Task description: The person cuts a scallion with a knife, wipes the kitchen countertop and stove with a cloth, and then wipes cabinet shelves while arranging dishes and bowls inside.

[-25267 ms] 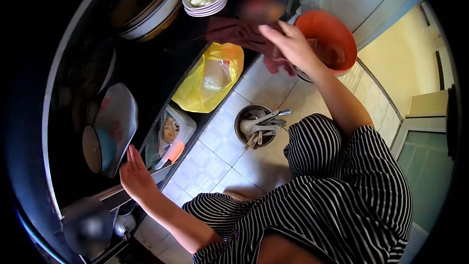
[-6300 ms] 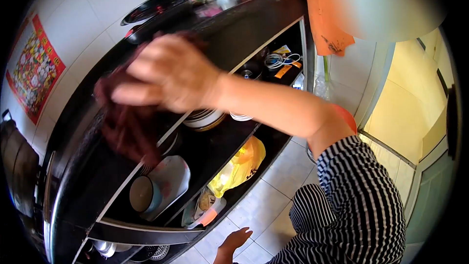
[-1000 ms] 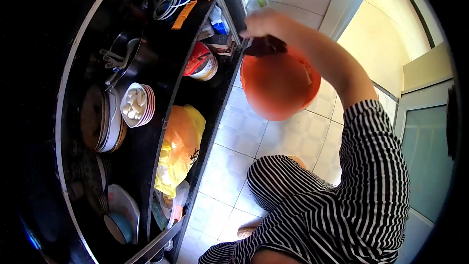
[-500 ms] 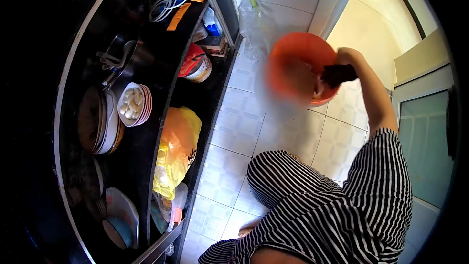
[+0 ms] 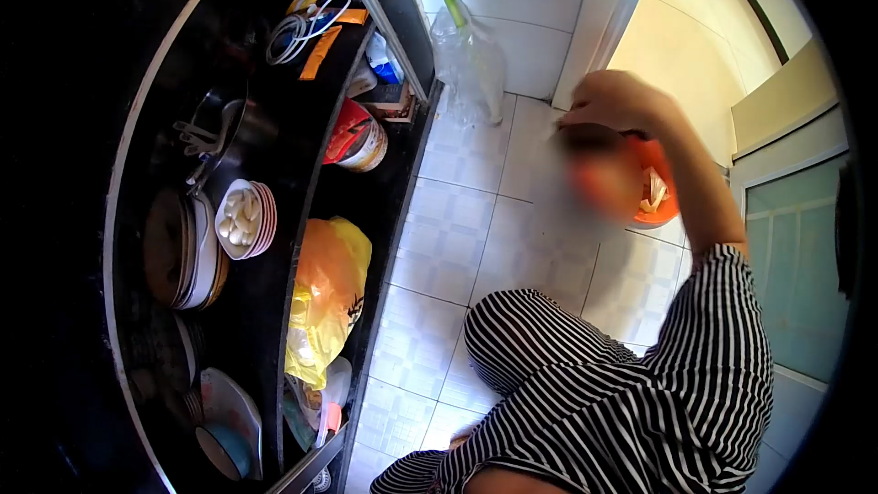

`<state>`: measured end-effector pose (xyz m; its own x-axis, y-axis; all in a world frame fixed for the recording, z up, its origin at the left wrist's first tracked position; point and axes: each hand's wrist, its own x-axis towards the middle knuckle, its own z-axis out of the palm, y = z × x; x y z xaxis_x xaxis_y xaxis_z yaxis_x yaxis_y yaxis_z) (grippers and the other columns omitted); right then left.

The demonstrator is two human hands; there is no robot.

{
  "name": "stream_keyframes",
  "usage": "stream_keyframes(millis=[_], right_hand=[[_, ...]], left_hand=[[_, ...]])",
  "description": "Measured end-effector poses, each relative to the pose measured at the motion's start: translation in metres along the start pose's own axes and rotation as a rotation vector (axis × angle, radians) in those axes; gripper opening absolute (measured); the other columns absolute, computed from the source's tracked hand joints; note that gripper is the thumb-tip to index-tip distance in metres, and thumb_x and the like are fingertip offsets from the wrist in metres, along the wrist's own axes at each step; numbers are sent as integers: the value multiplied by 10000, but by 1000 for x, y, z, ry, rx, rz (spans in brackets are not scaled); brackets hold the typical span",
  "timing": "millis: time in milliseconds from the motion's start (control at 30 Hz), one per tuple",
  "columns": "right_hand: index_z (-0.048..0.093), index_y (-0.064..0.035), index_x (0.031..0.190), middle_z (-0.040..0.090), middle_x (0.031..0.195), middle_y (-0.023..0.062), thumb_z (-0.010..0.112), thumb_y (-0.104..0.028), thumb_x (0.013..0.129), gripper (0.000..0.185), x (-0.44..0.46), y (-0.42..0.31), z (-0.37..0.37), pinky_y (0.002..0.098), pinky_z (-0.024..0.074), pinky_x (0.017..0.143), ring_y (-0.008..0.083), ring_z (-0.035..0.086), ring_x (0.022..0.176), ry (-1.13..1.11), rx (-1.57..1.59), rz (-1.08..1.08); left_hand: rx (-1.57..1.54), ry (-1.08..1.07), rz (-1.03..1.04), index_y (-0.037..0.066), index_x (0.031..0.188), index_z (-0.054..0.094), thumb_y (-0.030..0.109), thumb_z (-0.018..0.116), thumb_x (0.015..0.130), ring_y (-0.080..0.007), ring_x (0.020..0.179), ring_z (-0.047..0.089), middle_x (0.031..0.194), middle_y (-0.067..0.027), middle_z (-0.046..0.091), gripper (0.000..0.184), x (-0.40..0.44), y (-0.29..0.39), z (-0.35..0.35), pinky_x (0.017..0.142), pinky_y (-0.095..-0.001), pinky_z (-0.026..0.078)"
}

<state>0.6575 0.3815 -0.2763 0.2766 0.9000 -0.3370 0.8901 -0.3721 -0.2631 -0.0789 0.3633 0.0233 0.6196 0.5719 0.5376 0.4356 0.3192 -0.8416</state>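
My right hand [image 5: 622, 101] reaches out over an orange bucket [image 5: 650, 155] standing on the tiled floor. The fingers are bent together, and a dark item [image 5: 590, 137] hangs just below them. Its kind is lost in the blur. A smeared patch hides the bucket's left side. Inside the bucket, at its right, lies a crumpled pale piece [image 5: 654, 190] that looks like paper or plastic. My left hand is outside the picture.
At left, a black cabinet holds a stack of bowls with white pieces [image 5: 242, 218], pans, plates, a coiled white cable [image 5: 291, 41] and a yellow plastic bag [image 5: 329, 293]. A clear bag [image 5: 468, 64] with a green stalk stands by the wall. A door frame [image 5: 604, 23] rises behind the bucket.
My right hand has moved up and left with the dark item, from the bucket's right rim. The bucket appears farther right and lower in view. More of the orange thing at the top shows.
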Motion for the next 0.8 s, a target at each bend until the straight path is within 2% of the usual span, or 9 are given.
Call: stream_keyframes(millis=[100, 300, 400, 467, 500, 633, 700, 733, 800], right_hand=[[708, -6, 828, 671, 810, 221, 555, -436, 832, 456, 31, -52, 65, 466, 520, 712, 387, 662, 771, -87, 1, -365], [712, -143, 1030, 704, 1006, 151, 530, -502, 888, 427, 78, -99, 186, 459, 500, 847, 327, 660, 968, -394, 179, -744], [596, -51, 1195, 605, 1209, 168, 673, -493, 843, 570, 150, -73, 157, 440, 496, 912, 331, 601, 1104, 345, 383, -221], [495, -15, 1276, 552, 1249, 226, 736, -452, 808, 685, 183, -65, 103, 443, 493, 928, 371, 587, 1114, 677, 379, 107], [462, -23, 1293, 546, 1265, 243, 717, -431, 830, 668, 198, -60, 85, 459, 486, 927, 386, 583, 1126, 796, 467, 224], [366, -38, 1364, 574, 1246, 230, 732, -423, 821, 760, 279, -43, 82, 458, 498, 902, 359, 603, 1120, 828, 479, 118], [440, -29, 1311, 643, 1127, 223, 694, -413, 849, 653, 293, -51, 84, 480, 506, 866, 352, 643, 1046, 634, 697, 94], [440, -29, 1311, 643, 1127, 223, 694, -413, 849, 653, 291, -58, 84, 480, 506, 866, 352, 643, 1046, 638, 698, 81], [528, -40, 1201, 687, 973, 200, 627, -391, 891, 478, 275, -70, 99, 503, 508, 822, 369, 668, 941, 603, 474, 26]], left_hand=[[210, 60, 72, 23, 1355, 493, 149, 465, 1030, -206, 672, 622, 915, -128, 637, 350, -11, -4, 6, 519, -293, 512], [-206, -146, -159, 49, 1365, 490, 212, 441, 1041, -240, 712, 621, 976, -125, 635, 366, -15, -11, 7, 563, -322, 536], [-223, -164, -157, 63, 1366, 492, 267, 395, 1055, -258, 739, 629, 990, -118, 640, 384, -16, -17, 6, 576, -349, 542], [-488, -445, -610, 58, 1382, 476, 307, 354, 1062, -265, 779, 642, 1037, -135, 644, 423, -9, -17, 5, 588, -363, 554], [-486, -440, -628, 58, 1382, 476, 307, 354, 1062, -265, 779, 642, 1037, -135, 644, 423, -10, -15, 7, 588, -363, 554], [-490, -132, -361, 40, 1303, 545, 303, 429, 1046, -266, 710, 656, 981, -126, 685, 386, -15, -14, 20, 559, -356, 561], [-474, 10, -216, 31, 1264, 580, 300, 467, 1038, -266, 675, 663, 953, -122, 705, 369, -16, -13, 20, 544, -353, 564], [-237, 141, -80, 21, 1254, 594, 236, 514, 1023, -230, 646, 659, 884, -113, 708, 325, -13, -6, 16, 505, -321, 547], [-290, 87, -140, 17, 1201, 621, 227, 519, 1021, -224, 622, 649, 844, -112, 702, 295, 1, 5, 0, 494, -323, 538]])
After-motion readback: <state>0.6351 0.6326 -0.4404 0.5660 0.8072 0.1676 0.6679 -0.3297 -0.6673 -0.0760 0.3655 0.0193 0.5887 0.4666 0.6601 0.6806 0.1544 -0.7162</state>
